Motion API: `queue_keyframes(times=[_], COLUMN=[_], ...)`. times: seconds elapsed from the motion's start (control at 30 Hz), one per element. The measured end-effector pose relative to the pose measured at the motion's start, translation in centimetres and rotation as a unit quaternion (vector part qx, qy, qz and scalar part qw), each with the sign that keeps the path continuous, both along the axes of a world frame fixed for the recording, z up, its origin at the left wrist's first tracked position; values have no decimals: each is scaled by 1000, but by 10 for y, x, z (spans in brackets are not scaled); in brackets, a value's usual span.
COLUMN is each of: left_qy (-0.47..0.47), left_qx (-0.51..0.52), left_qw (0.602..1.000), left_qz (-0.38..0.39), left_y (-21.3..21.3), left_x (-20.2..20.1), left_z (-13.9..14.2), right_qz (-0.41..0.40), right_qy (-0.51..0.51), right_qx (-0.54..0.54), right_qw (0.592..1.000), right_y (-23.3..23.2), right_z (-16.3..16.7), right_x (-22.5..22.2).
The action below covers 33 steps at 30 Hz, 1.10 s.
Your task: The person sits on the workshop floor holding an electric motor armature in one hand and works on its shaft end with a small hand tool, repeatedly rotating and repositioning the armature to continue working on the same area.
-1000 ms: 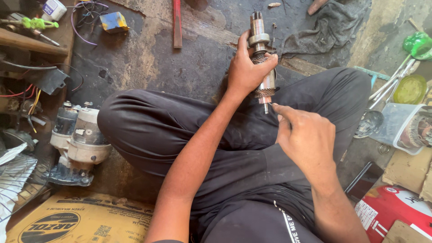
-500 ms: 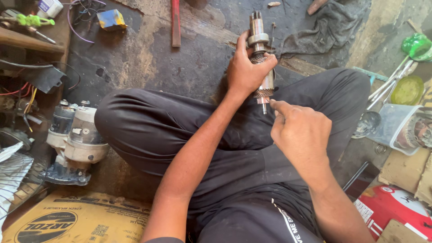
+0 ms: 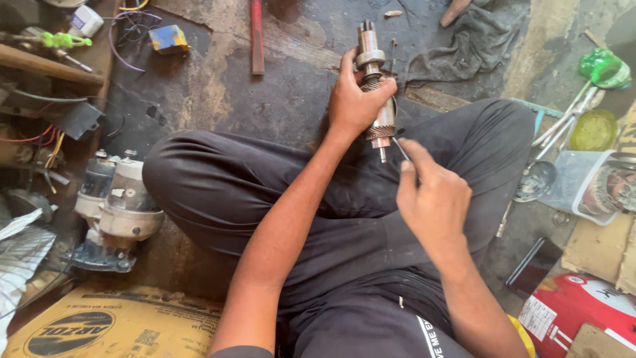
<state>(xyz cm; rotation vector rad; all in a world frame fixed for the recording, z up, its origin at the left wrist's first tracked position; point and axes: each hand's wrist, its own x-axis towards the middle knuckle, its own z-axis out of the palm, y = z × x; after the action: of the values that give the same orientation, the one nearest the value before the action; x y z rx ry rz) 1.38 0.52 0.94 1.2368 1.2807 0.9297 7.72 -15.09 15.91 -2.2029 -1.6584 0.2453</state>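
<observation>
- Closest to the camera there's a cardboard box (image 3: 99,325) bottom left and a red container (image 3: 576,308) bottom right, both on the floor next to the person's crossed legs in dark trousers (image 3: 218,192).
- Right hand (image 3: 434,199) is over the lap, fingers pinched shut on a thin metal tool (image 3: 400,148) whose tip sits right by the bottom end of the armature.
- Left hand (image 3: 354,99) is wrapped tight round the middle of a starter motor armature (image 3: 374,79), held upright above the right knee, shaft sticking out top and bottom.
- Off to the left on the concrete floor (image 3: 218,99) sits a starter motor (image 3: 116,205).
- Further back: a grey rag (image 3: 474,40), a red bar (image 3: 257,36), and a small blue-and-yellow box (image 3: 167,38) near some loose wires.
</observation>
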Motion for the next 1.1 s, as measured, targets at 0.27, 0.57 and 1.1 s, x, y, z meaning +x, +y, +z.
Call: queue_keyframes(times=[0.27, 0.57, 1.1], left_qy=[-7, 1, 14], left_qx=[3, 0, -2], left_qw=[1000, 1000, 1000], left_qz=[-5, -7, -6], left_y=[0, -2, -3], left_x=[0, 0, 1], left_z=[-1, 2, 3], right_qz=[21, 38, 38], right_qy=[2, -30, -32], right_qx=[-34, -30, -61], right_qw=[999, 998, 997], right_y=[5, 6, 10], right_z=[11, 16, 25], right_x=[-1, -3, 0])
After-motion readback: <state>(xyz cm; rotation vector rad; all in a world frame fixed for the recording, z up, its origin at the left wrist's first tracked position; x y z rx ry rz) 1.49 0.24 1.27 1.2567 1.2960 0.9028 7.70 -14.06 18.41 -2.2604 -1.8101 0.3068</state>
